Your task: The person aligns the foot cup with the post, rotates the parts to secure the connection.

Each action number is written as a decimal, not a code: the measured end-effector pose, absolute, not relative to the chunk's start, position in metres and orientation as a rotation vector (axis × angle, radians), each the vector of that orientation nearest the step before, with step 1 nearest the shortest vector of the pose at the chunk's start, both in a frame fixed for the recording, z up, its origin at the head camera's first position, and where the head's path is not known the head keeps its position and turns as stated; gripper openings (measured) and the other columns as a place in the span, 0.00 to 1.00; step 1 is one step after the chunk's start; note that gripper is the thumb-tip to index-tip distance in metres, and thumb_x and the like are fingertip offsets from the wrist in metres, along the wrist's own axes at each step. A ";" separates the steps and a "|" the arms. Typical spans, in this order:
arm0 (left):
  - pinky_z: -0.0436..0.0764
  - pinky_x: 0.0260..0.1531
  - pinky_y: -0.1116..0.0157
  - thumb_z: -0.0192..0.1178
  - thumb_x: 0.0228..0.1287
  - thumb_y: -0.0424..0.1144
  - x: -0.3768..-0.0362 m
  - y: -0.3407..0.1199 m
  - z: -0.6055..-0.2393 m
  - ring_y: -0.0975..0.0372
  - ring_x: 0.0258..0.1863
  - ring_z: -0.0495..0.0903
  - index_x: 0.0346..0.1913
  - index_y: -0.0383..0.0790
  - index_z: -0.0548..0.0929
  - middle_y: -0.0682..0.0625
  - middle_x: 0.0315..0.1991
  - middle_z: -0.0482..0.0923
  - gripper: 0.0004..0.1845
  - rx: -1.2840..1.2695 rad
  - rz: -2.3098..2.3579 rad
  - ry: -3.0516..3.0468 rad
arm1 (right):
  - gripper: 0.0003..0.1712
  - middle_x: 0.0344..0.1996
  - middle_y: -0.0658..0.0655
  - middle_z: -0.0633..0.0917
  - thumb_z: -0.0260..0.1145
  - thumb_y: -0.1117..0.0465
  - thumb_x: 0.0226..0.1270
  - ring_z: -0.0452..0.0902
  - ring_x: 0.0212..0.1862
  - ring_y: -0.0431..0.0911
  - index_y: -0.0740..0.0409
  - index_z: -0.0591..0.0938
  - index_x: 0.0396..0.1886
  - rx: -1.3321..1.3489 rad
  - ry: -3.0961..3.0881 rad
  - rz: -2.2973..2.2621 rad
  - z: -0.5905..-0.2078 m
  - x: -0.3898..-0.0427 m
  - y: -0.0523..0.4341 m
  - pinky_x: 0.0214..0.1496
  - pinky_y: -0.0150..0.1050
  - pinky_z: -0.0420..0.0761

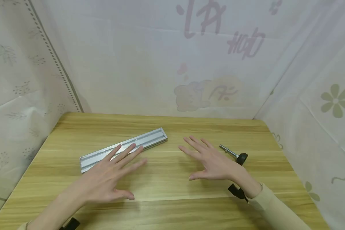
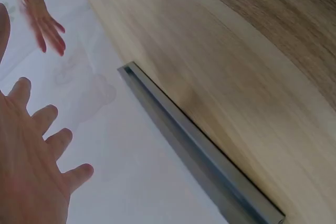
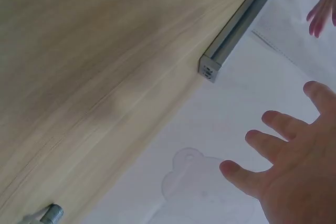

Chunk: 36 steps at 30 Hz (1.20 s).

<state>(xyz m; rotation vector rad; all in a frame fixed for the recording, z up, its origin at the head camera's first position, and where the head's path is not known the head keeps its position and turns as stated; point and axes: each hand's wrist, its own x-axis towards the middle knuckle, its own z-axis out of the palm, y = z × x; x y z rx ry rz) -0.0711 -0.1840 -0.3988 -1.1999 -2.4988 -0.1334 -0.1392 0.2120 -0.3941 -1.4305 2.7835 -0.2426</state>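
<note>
A silver aluminium profile (image 1: 153, 136) with lengthwise grooves lies slantwise on the wooden table, left of centre. My left hand (image 1: 103, 180), fingers spread, hovers over the table and overlaps the profile's near side in the head view. Nothing is in its grasp. To the right, my right hand (image 1: 212, 162) is likewise spread and holds nothing. Just beyond its wrist lies a threaded stud with a nut and a black round foot (image 1: 242, 158), partly hidden by that arm. The right wrist view shows the profile's end face (image 3: 208, 70) and the stud's threaded tip (image 3: 52, 214).
Light patterned cloth (image 1: 149, 70) hangs behind the table (image 1: 172, 214) and along both sides, close to its edges. Black wrist mounts (image 1: 237, 191) show under the right wrist and at the left forearm.
</note>
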 end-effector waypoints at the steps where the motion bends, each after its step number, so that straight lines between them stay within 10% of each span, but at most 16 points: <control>1: 0.33 0.83 0.55 0.54 0.56 0.79 -0.072 -0.185 -0.400 0.47 0.80 0.59 0.81 0.54 0.59 0.46 0.83 0.55 0.55 -1.192 -0.139 -2.504 | 0.62 0.85 0.52 0.45 0.71 0.30 0.58 0.45 0.85 0.56 0.38 0.49 0.84 -1.418 2.778 -0.259 -0.395 -0.141 0.211 0.78 0.69 0.55; 14: 0.25 0.81 0.64 0.64 0.52 0.73 -0.086 -0.192 -0.408 0.47 0.81 0.58 0.82 0.52 0.54 0.48 0.84 0.50 0.59 -1.103 -0.214 -2.639 | 0.58 0.84 0.56 0.50 0.70 0.37 0.63 0.50 0.84 0.59 0.39 0.49 0.85 -1.339 2.701 -0.368 -0.404 -0.167 0.200 0.77 0.69 0.57; 23: 0.57 0.76 0.42 0.65 0.57 0.70 -0.095 -0.197 -0.410 0.47 0.82 0.56 0.84 0.55 0.47 0.52 0.85 0.47 0.59 -0.941 -0.299 -2.853 | 0.54 0.83 0.60 0.54 0.64 0.32 0.68 0.52 0.83 0.58 0.37 0.47 0.85 -1.251 2.634 -0.400 -0.405 -0.189 0.183 0.78 0.66 0.59; 36: 0.54 0.76 0.37 0.63 0.62 0.68 -0.118 -0.204 -0.415 0.42 0.81 0.55 0.84 0.53 0.40 0.42 0.83 0.51 0.58 -0.761 -0.456 -3.040 | 0.54 0.84 0.55 0.50 0.62 0.32 0.69 0.50 0.84 0.57 0.35 0.43 0.85 -1.137 2.557 -0.444 -0.407 -0.224 0.151 0.77 0.66 0.59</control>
